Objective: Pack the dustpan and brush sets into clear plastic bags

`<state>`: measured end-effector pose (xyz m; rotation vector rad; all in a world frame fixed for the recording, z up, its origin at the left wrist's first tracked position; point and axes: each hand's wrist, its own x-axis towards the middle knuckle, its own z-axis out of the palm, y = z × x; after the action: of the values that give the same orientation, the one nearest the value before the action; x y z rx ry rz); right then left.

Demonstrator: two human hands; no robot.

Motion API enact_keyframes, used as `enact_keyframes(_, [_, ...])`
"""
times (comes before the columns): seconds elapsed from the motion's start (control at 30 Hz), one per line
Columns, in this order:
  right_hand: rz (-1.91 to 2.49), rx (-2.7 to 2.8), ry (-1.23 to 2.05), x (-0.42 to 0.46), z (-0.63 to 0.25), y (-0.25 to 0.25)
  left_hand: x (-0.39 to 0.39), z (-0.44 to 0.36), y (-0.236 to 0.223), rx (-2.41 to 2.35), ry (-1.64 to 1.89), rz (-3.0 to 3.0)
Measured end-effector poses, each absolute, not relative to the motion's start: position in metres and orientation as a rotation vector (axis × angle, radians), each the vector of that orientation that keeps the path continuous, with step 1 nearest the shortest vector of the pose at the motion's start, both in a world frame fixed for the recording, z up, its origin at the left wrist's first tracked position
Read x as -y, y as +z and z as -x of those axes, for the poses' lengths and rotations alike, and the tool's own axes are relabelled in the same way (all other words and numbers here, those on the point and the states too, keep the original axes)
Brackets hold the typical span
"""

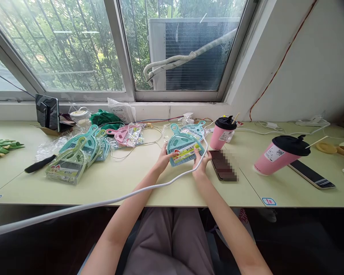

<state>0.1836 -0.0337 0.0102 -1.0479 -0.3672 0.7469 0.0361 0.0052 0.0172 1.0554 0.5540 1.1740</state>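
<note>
A small teal brush-and-dustpan set [182, 147] with a colourful paper label lies at the middle of the pale green table [149, 183]. My left hand [164, 157] grips its left edge and my right hand [201, 162] grips its right lower corner, fingers closed on it. A white cable [149, 187] runs from the lower left across both wrists and loops up behind the set. A dark phone [223, 165] lies flat just right of my right hand.
A pile of bagged teal, green and pink dustpan sets [80, 152] lies at left, with a black-handled tool [40, 164]. Two pink lidded cups [279, 154] [223, 133] stand at right, beside another phone [311, 173]. A propped phone [47, 111] stands by the window.
</note>
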Motion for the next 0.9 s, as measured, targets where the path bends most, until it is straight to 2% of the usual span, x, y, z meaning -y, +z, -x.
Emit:
enact_keyframes(0.2, [1.026, 0.279, 0.782, 0.041, -0.166, 0.005, -0.003, -0.036, 0.019, -0.540, 1.239, -1.073])
enact_keyframes(0.5, [0.822, 0.488, 1.161, 0.036, -0.170, 0.016, -0.002, -0.030, 0.028, -0.576, 1.264, -1.149])
enact_keyframes(0.9, [0.768, 0.453, 1.023, 0.029, -0.176, 0.030, -0.007, -0.033, 0.021, -0.481, 0.966, -1.076])
